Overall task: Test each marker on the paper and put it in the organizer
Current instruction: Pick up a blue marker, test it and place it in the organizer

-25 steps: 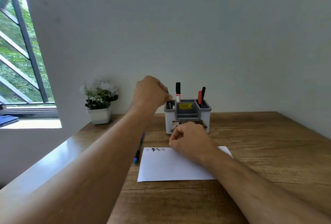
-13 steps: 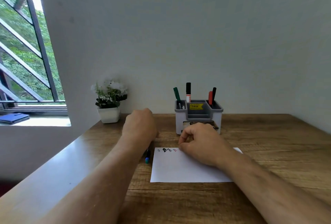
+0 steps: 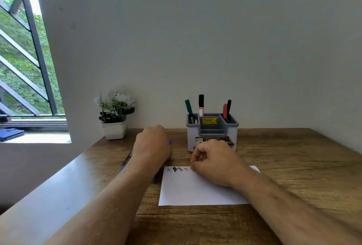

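Reaching down left of the paper (image 3: 197, 188), the left hand (image 3: 150, 149) closed over a purple marker (image 3: 170, 142), grip hidden, while the loosely curled, empty right hand (image 3: 217, 163) pinned the sheet near the organizer (image 3: 212, 133); neighbouring markers might roll away.

You have one sheet of white paper (image 3: 197, 189) on one wooden table (image 3: 293, 166), with four small test scribbles (image 3: 177, 169) along its far edge. One grey organizer (image 3: 212, 133) stands beyond it, holding four upright markers: one green (image 3: 188, 106) and one black-capped white one (image 3: 201, 104) on its left side, one red (image 3: 225, 111) and one black (image 3: 228, 107) on its right. Under your left hand (image 3: 150, 148) lie at least two more markers, one with a purple end (image 3: 170, 141); their exact number is hidden. Your right hand (image 3: 217, 162) makes two hands. One potted plant (image 3: 114, 115) stands by the wall.
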Demonstrator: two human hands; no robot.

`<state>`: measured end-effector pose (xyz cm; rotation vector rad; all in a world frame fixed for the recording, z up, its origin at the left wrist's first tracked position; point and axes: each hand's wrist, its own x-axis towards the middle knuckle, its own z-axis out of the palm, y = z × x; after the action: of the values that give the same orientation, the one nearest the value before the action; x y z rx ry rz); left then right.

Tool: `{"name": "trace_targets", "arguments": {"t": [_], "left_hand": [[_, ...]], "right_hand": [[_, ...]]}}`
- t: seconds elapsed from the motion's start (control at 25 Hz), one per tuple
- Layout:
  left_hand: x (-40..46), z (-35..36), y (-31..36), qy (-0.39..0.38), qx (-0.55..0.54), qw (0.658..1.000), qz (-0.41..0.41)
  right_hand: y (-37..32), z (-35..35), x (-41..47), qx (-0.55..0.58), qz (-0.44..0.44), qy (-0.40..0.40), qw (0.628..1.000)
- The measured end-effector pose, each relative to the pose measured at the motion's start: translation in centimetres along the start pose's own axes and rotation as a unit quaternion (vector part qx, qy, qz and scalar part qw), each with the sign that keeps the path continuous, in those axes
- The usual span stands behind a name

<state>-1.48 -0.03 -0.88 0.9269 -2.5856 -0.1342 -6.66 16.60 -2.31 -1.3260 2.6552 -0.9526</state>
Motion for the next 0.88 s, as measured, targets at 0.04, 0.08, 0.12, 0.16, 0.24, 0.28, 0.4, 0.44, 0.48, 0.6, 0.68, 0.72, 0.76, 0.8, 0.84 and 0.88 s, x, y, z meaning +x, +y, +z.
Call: {"name": "trace_targets", "arguments": {"t": [0.04, 0.08, 0.12, 0.16, 0.24, 0.28, 0.4, 0.44, 0.48, 0.6, 0.68, 0.72, 0.76, 0.8, 0.84, 0.88], "left_hand": [[-0.1, -0.3, 0.1, 0.020, -0.009, 1.000, 0.006], [-0.3, -0.7, 0.2, 0.044, -0.026, 0.999, 0.013], [-0.5, -1.1, 0.5, 0.069, -0.045, 0.996, 0.021], [-0.7, -1.5, 0.8, 0.089, -0.065, 0.993, 0.030], [-1.4, -2.2, 1.7, 0.112, -0.109, 0.987, 0.047], [-1.7, -2.5, 2.1, 0.119, -0.138, 0.982, 0.053], [-2.5, -3.0, 3.0, 0.132, -0.250, 0.957, 0.057], [-2.6, -2.9, 3.1, 0.132, -0.291, 0.946, 0.056], [-2.6, -2.9, 3.2, 0.131, -0.325, 0.935, 0.053], [-2.4, -2.4, 3.3, 0.120, -0.396, 0.909, 0.044], [-2.3, -2.0, 3.3, 0.103, -0.429, 0.897, 0.031], [-2.2, -1.8, 3.2, 0.093, -0.439, 0.893, 0.022], [-2.1, -1.5, 3.2, 0.081, -0.452, 0.888, 0.011], [-2.0, -1.4, 3.1, 0.066, -0.472, 0.879, -0.002], [-1.8, -1.2, 3.1, 0.049, -0.499, 0.865, -0.016], [-1.8, -1.1, 3.0, 0.031, -0.527, 0.849, -0.030]], "right_hand": [[0.0, 0.0, 0.0, 0.001, 0.002, 0.000, 1.000], [0.0, 0.1, 0.0, 0.003, 0.004, 0.000, 1.000], [0.0, 0.1, 0.0, 0.005, 0.008, 0.000, 1.000], [0.0, 0.2, -0.1, 0.008, 0.011, 0.000, 1.000], [0.0, 0.2, -0.1, 0.012, 0.013, 0.001, 1.000], [0.0, 0.2, 0.0, 0.014, 0.011, 0.002, 1.000], [0.2, 0.3, 0.0, 0.018, 0.010, 0.007, 1.000], [0.2, 0.3, 0.0, 0.019, 0.010, 0.008, 1.000], [0.3, 0.3, 0.1, 0.020, 0.010, 0.008, 1.000], [0.4, 0.2, 0.1, 0.032, 0.002, 0.035, 0.999], [0.6, 0.3, 0.3, 0.046, -0.004, 0.071, 0.996], [0.7, 0.3, 0.4, 0.057, -0.004, 0.086, 0.995], [0.8, 0.3, 0.5, 0.074, -0.003, 0.099, 0.992], [0.9, 0.4, 0.6, 0.096, -0.004, 0.113, 0.989], [1.0, 0.4, 0.7, 0.114, -0.003, 0.129, 0.985], [1.1, 0.4, 0.8, 0.125, -0.001, 0.144, 0.982]]}}
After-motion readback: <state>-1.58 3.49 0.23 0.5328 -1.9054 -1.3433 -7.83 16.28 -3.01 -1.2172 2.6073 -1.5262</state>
